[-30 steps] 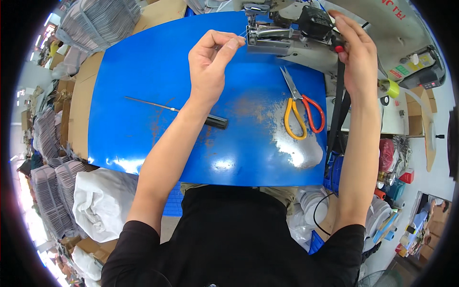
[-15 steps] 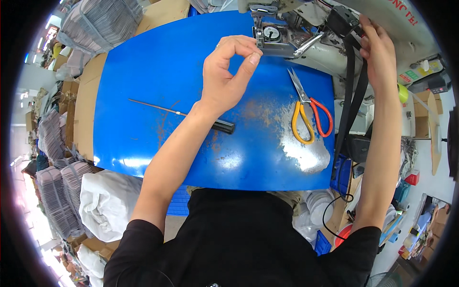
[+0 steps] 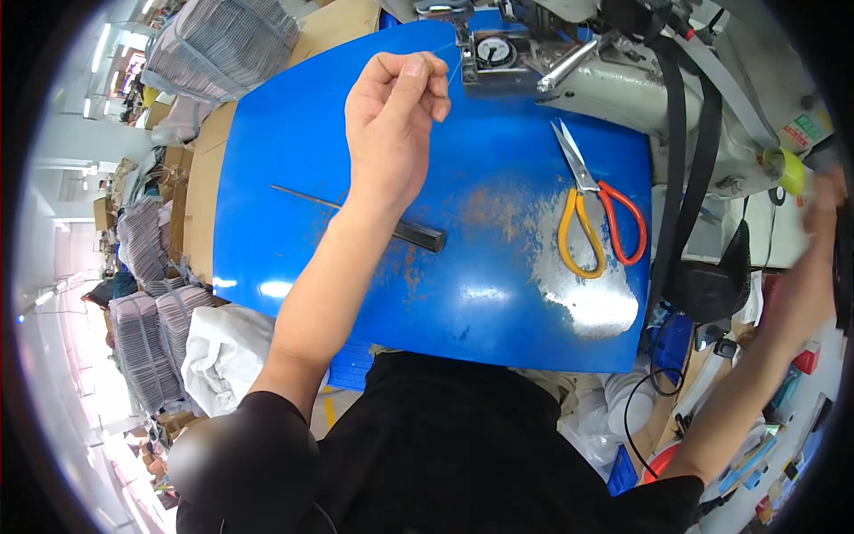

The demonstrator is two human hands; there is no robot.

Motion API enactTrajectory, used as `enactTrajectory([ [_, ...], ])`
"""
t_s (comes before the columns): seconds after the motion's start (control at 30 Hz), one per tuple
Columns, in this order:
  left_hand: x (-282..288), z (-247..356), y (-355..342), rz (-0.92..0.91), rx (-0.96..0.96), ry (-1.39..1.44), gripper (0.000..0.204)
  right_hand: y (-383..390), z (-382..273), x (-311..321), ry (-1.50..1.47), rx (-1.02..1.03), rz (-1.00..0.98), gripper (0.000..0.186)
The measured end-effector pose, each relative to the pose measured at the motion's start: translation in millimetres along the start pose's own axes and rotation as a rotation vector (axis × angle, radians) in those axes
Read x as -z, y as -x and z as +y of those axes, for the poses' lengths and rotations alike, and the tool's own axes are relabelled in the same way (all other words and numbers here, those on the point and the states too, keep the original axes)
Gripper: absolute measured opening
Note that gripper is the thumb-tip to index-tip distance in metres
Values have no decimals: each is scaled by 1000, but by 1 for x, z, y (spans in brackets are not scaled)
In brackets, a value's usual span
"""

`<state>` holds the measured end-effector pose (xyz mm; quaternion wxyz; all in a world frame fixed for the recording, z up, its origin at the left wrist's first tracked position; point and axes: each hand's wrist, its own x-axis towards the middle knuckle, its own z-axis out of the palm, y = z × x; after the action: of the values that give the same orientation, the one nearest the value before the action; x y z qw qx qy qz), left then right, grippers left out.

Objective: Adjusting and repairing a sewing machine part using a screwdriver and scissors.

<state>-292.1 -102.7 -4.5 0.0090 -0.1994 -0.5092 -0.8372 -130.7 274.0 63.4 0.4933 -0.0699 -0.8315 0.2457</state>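
My left hand [image 3: 391,116] is raised over the blue table, its fingers pinched on a fine thread [image 3: 457,73]. The thread runs toward the needle end of the sewing machine [image 3: 614,93], close to the round bobbin area [image 3: 495,52]. My right hand [image 3: 823,200] is stretched to the far right, by the machine's end and a yellow-green spool [image 3: 785,172]. Motion blurs its fingers. Scissors [image 3: 587,200] with one yellow and one red handle lie right of centre. A thin rod tool with a black handle [image 3: 418,235] lies partly behind my left forearm.
The blue tabletop [image 3: 498,311] has worn patches. Black straps [image 3: 680,151] hang from the machine along its right side. Stacks of bundled sheets [image 3: 222,49] and a white sack [image 3: 227,351] stand to the left. A black cable [image 3: 630,418] loops below the table's right edge.
My right hand has left the black part atop the machine and swung out to the right. The left hand has shifted left from the needle area, fingers curled more. The view has tilted.
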Motion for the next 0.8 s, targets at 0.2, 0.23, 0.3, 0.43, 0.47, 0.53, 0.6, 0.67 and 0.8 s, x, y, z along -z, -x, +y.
enactTrajectory([
  [0.2, 9, 13, 5, -8, 196, -61, 11, 108, -71, -78, -10, 8, -882, 53],
  [0.23, 11, 11, 2, -8, 195, -57, 11, 112, -68, -81, 88, 19, -871, 57],
  [0.3, 16, 9, -4, 19, 169, -377, 15, 116, -65, -83, 75, -24, -936, 59],
  [0.43, 8, -1, -13, 71, -56, -809, 50, 121, -66, -86, 20, -81, -1019, 62],
  [0.47, 6, -3, -14, 78, -60, -808, 50, 121, -66, -86, 6, -76, -1013, 63],
  [0.53, 4, -5, -16, 137, -77, -859, 40, 124, -67, -87, -1, -69, -995, 63],
  [0.6, 7, -8, -20, 140, -82, -815, 39, 126, -68, -86, -8, -66, -976, 63],
  [0.67, 5, -6, -21, 141, -86, -774, 37, 127, -69, -85, 30, -101, -988, 62],
  [0.8, -1, 4, -20, 198, 184, -613, 28, 131, -65, -83, 22, -83, -964, 61],
])
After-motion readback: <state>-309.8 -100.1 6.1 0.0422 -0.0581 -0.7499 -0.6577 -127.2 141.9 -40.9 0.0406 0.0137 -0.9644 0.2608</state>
